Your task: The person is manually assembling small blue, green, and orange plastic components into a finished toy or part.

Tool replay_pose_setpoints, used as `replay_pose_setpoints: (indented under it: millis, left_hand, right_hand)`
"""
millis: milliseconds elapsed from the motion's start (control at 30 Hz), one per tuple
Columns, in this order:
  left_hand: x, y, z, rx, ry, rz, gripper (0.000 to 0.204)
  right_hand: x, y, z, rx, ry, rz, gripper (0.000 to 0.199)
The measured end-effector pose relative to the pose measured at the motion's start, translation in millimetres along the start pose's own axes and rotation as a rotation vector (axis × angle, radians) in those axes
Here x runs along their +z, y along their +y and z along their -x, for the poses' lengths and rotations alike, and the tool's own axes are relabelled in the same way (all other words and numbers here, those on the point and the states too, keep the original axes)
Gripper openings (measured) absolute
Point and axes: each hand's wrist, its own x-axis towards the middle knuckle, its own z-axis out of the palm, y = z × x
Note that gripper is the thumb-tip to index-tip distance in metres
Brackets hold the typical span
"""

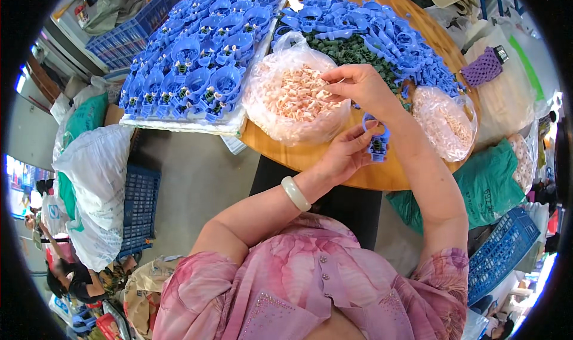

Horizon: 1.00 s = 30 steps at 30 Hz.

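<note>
My left hand [349, 152], with a pale bangle on its wrist, grips a blue plastic part [377, 144] with a round ring at its top and dark green pieces set in its lower body. My right hand [364, 86] reaches across above it, thumb and fingers drawn into a pinch over a clear bag [265, 110] full of small cream-pink plastic pieces [298, 89]. Whatever lies between those fingertips is too small to make out. Behind the bag, a heap of dark green pieces [352, 51] meets a large pile of loose blue parts [394, 27].
Rows of blue assemblies [197, 77] cover a white board [179, 124] at the left of the round wooden table [286, 152]. A second bag of pale pieces [441, 125] stands at the right edge. Sacks [98, 179] and blue crates [140, 212] flank me.
</note>
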Motion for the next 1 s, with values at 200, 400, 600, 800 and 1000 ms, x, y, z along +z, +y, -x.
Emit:
replay_pose_setpoints:
  millis: [200,400,600,800,1000]
  left_hand:
    - [1,0,1,0.003,0.003,-0.008,0.036]
    - [3,-1,-1,0.0,-0.021,-0.056,0.037]
    - [4,0,1,0.02,-0.001,-0.048,0.036]
    - [6,3,0,0.022,-0.004,-0.106,0.039]
    - [1,2,2,0.018,0.016,-0.129,0.045]
  right_hand:
    - [1,11,2,-0.162,0.072,0.105,0.023]
    - [-7,4,16,-0.047,0.112,-0.144,0.021]
    - [-23,-12,66,-0.208,0.196,0.085,0.018]
    - [-26,1,124,-0.26,0.333,0.22,0.01]
    - [-23,15,135,-0.297,0.373,0.335,0.012]
